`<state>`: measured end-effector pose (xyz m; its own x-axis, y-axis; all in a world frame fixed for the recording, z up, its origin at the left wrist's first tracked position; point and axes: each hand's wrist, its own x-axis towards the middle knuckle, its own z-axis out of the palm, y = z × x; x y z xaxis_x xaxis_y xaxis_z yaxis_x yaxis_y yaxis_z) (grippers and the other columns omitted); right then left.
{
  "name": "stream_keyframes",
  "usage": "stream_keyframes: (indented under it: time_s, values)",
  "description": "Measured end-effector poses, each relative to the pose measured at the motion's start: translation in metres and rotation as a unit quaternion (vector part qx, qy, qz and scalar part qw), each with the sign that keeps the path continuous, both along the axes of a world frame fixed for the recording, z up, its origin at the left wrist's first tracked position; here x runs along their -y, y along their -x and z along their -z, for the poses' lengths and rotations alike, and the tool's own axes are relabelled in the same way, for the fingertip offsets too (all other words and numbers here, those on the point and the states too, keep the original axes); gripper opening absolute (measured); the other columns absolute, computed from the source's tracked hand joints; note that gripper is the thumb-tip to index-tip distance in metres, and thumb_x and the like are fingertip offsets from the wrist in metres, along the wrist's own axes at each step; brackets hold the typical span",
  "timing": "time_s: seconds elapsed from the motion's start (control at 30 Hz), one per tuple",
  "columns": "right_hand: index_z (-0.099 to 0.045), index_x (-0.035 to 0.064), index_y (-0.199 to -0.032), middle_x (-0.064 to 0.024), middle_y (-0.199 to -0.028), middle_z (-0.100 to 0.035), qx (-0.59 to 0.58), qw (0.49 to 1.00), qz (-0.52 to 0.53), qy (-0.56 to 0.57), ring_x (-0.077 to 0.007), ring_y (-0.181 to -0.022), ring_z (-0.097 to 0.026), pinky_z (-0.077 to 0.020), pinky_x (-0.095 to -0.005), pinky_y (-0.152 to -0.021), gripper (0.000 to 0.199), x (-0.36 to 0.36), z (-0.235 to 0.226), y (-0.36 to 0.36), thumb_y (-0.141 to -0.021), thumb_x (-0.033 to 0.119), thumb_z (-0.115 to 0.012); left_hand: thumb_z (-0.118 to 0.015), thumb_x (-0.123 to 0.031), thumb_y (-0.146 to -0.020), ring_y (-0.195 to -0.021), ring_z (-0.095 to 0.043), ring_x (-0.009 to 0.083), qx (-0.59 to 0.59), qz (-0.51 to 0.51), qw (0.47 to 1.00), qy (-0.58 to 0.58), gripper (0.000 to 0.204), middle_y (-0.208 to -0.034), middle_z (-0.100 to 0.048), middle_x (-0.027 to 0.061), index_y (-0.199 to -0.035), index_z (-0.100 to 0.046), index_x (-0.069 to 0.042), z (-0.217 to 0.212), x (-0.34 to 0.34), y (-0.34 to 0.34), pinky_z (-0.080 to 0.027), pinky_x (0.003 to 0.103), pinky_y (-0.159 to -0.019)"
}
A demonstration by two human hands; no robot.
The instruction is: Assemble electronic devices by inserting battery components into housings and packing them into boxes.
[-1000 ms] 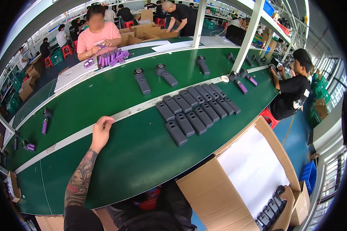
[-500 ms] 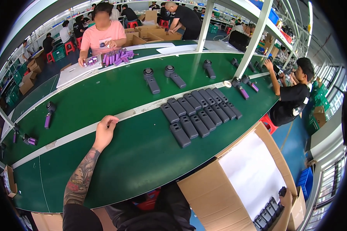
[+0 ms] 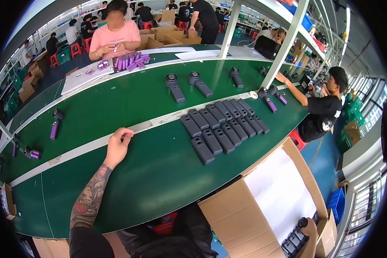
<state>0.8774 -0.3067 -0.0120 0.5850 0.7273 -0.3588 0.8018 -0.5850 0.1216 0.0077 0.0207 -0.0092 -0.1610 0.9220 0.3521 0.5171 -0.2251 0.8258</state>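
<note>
My left hand point(image 3: 117, 148) rests on the green worktop beside the pale dividing strip, fingers curled in and nothing visible in them. To its right, two rows of dark grey handle casings point(image 3: 222, 141) lie side by side at a slant. Down at the lower right, my right hand point(image 3: 310, 228) is inside an open cardboard carton point(image 3: 241, 215), closed around a dark grey handle-shaped part point(image 3: 303, 222), mostly hidden by my fingers. Several similar dark parts point(image 3: 289, 246) lie in a row under that hand, next to a white sheet point(image 3: 279, 189) in the carton.
Beyond the strip, dark round-headed devices point(image 3: 175, 89) lie on the green belt, some with purple cells point(image 3: 54, 130). Across it, a person in pink handles small parts beside piled purple cells point(image 3: 131, 61). A co-worker sits at the right point(image 3: 327, 105). A white post point(image 3: 284, 47) rises from the belt's edge.
My right hand has moved left within the carton with the dark part. Devices on the belt have shifted slightly right. My left hand stays put. The person in pink has brought both hands together.
</note>
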Motion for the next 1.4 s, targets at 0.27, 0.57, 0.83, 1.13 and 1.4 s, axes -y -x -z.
stream_keyframes:
  time_s: [0.27,0.57,0.83,1.13,1.4]
  values:
    - [-0.064,0.0002,-0.118,-0.0203,-0.113,-0.067,0.033,0.998,-0.020,-0.043,-0.0399,-0.104,-0.063,-0.0517,-0.0408,-0.096,0.055,-0.009,-0.026,0.057,-0.066,0.012,-0.076,-0.057,-0.002,-0.095,-0.078,-0.061,0.0149,-0.013,0.008,1.000,-0.010,0.011,-0.092,-0.069,0.0033,-0.098,-0.068,-0.004,0.001,0.002,0.005,-0.049,0.026,-0.074]
    - [-0.064,0.0022,-0.115,-0.0194,-0.101,-0.069,0.045,0.996,-0.020,-0.069,-0.0400,-0.091,-0.065,-0.0530,-0.0438,-0.084,0.048,-0.004,-0.048,0.080,-0.069,0.011,-0.074,-0.058,-0.003,-0.095,-0.077,-0.060,0.0146,-0.003,0.018,1.000,-0.017,0.011,-0.091,-0.068,0.0029,-0.098,-0.068,-0.005,0.000,0.002,0.004,-0.048,0.026,-0.072]
    - [-0.063,0.0035,-0.117,-0.0198,-0.105,-0.069,0.026,0.999,0.025,0.032,-0.0404,-0.096,-0.065,-0.0535,-0.0437,-0.088,0.058,-0.017,-0.059,0.126,-0.065,0.021,-0.079,-0.058,-0.003,-0.094,-0.076,-0.060,0.0143,-0.008,0.014,1.000,-0.005,0.011,-0.091,-0.068,0.0028,-0.098,-0.069,-0.006,0.000,0.003,0.004,-0.047,0.027,-0.070]
    - [-0.058,0.0085,-0.130,-0.0176,-0.118,-0.069,0.035,0.990,-0.048,0.127,-0.0383,-0.107,-0.065,-0.0526,-0.0460,-0.096,0.059,-0.024,-0.060,0.127,-0.078,0.032,-0.073,-0.059,-0.002,-0.093,-0.074,-0.059,0.0144,-0.008,0.009,1.000,-0.004,0.012,-0.090,-0.069,0.0026,-0.098,-0.069,-0.007,-0.002,0.004,0.003,-0.047,0.027,-0.068]
    - [-0.055,0.0119,-0.135,-0.0147,-0.123,-0.068,0.084,0.984,-0.052,0.151,-0.0388,-0.112,-0.064,-0.0523,-0.0485,-0.097,0.059,-0.018,-0.033,0.106,-0.084,0.038,-0.069,-0.059,-0.002,-0.092,-0.074,-0.061,0.0158,-0.016,0.015,1.000,-0.012,0.013,-0.091,-0.069,0.0031,-0.099,-0.069,-0.008,0.002,0.002,0.005,-0.048,0.028,-0.069]
